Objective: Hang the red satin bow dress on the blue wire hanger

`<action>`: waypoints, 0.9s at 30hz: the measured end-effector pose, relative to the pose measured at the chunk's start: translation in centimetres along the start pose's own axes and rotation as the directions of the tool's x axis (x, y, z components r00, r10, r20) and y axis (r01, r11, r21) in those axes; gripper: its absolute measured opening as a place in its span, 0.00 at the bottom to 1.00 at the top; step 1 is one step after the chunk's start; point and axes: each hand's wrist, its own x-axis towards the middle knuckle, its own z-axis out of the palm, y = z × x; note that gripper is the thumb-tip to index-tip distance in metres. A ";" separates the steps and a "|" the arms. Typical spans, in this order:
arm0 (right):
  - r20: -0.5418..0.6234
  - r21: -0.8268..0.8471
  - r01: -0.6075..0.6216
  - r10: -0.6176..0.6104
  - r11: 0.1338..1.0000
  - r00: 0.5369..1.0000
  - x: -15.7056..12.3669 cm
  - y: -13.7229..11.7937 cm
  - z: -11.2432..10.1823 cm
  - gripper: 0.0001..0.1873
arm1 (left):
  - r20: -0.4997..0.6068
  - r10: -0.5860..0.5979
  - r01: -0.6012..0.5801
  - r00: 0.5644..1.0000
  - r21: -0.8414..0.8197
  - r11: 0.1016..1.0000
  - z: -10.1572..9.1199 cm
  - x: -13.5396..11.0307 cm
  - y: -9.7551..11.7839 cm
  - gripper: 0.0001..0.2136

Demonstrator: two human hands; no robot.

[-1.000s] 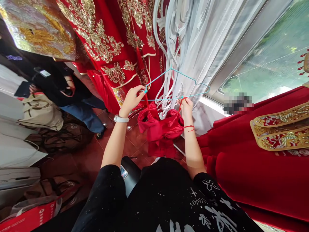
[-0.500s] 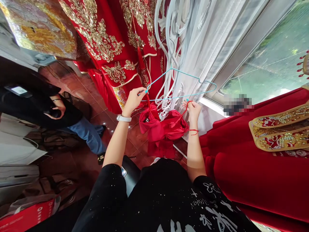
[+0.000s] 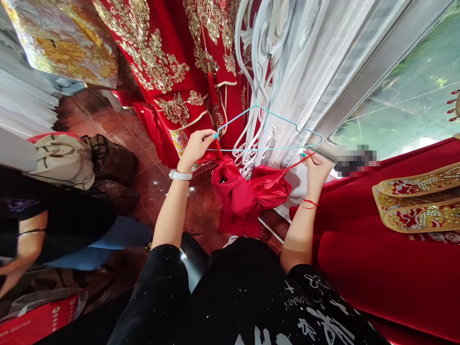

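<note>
A thin light-blue wire hanger [image 3: 268,147] hangs in front of a white scrolled metal rack [image 3: 257,72]. My left hand [image 3: 196,146] pinches the hanger's left end together with a thin red strap. My right hand [image 3: 316,167] is closed on the other red strap [image 3: 294,164], pulled out toward the hanger's right end. A red satin garment [image 3: 247,191] dangles below the hanger between my hands. A white watch is on my left wrist and a red string on my right.
Red robes with gold embroidery [image 3: 168,62] hang at the back. White curtain [image 3: 309,62] and a window [image 3: 402,96] are to the right. A red velvet garment [image 3: 381,258] lies at the right. Another person in black and jeans [image 3: 53,225] is at the left, near bags [image 3: 61,160].
My right hand slid right along the hanger bar, drawing the red strap toward the right end. The person at the left moved down and closer. My left hand stayed put.
</note>
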 end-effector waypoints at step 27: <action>-0.119 0.151 0.037 -0.019 0.988 0.993 0.7 -4.0 -6.6 0.28 | 0.244 0.010 -0.031 0.970 0.083 0.996 -1.6 0.4 0.5 0.18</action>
